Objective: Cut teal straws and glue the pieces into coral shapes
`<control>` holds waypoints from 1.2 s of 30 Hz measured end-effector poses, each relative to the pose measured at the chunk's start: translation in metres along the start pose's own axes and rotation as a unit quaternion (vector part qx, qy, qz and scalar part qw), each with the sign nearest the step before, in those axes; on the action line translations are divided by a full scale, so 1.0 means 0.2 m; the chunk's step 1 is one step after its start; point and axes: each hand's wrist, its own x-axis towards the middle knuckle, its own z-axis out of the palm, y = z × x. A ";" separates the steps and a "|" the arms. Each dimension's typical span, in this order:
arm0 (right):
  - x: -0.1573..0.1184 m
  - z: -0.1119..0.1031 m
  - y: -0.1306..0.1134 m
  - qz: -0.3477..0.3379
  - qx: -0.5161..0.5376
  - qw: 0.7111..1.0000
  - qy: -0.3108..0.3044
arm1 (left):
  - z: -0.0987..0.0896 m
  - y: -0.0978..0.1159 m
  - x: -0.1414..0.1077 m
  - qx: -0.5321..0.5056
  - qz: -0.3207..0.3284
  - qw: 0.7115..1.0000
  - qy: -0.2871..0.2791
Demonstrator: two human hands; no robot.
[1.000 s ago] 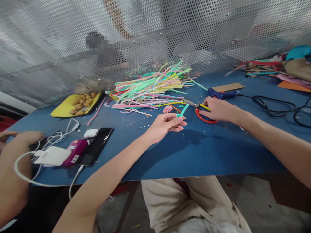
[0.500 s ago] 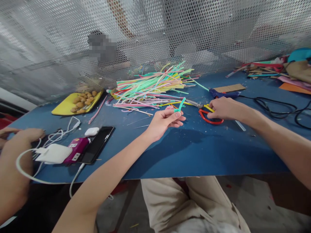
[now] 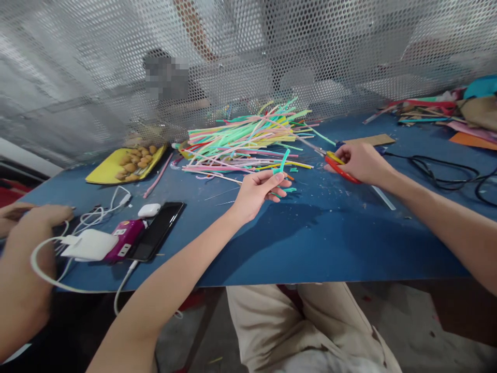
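My left hand (image 3: 261, 192) pinches a short green fuzzy stem (image 3: 284, 161), which sticks up from between the thumb and fingers. Small green pieces (image 3: 289, 190) show beside and below those fingertips. To the right, my right hand (image 3: 359, 161) is closed on the handles of the scissors (image 3: 338, 161), red and yellow. Their blades point up and left, toward a pile of pastel fuzzy stems (image 3: 243, 137) at the back of the blue table (image 3: 272, 248).
A yellow tray (image 3: 103, 168) of brown nut-like pieces, a black phone (image 3: 161, 231), a white charger (image 3: 95, 244) and cables lie left. Another person's arm (image 3: 29, 259) rests at far left. A glue gun, black cord (image 3: 438, 171) and scraps lie right. Perforated metal (image 3: 240, 46) stands behind.
The scissors have lifted away from the green stem, turning with my right hand. My left hand has shifted slightly left, and small green pieces now show near its fingers.
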 end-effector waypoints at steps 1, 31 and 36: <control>-0.01 0.00 -0.01 -0.015 0.032 0.999 0.008 | 0.00 0.00 0.00 0.002 0.006 1.000 0.007; -0.21 0.02 -0.25 -0.191 0.146 0.929 -0.283 | 0.01 0.06 -0.06 0.072 0.116 0.990 -0.027; -0.20 0.03 -0.25 -0.201 0.149 0.922 -0.296 | 0.00 0.05 -0.05 0.075 0.120 0.989 -0.037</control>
